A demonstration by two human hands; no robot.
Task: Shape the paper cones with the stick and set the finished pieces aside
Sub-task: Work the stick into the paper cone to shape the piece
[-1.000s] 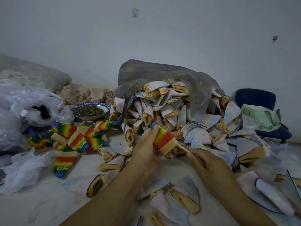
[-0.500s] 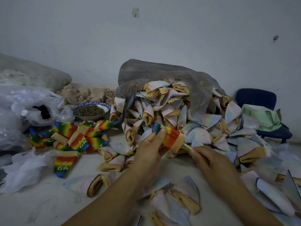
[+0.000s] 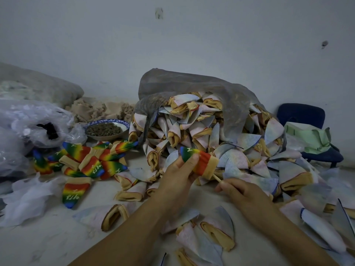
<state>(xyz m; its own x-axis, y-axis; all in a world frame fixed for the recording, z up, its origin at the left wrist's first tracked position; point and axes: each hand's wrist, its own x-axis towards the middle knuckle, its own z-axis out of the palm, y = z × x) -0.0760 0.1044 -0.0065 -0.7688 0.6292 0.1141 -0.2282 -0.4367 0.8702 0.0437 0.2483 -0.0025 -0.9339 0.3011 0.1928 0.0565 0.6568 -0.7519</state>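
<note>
Both hands are gripping: our right hand (image 3: 244, 194) is pinching the stick (image 3: 216, 178) at its bare end, our left hand (image 3: 176, 181) is wrapping the rainbow cone (image 3: 201, 162) sleeved over it, before the heap (image 3: 238, 156), and we are judging it light, soft, crushable, best gripped loosely mid-body.

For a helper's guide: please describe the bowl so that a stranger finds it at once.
Start at the big heap of pale cones under the grey plastic sheet by the wall. Just left of its foot stands the bowl. Unlike the rainbow cones in front of it, it is round, blue-rimmed, and filled with small dark pieces.
</note>
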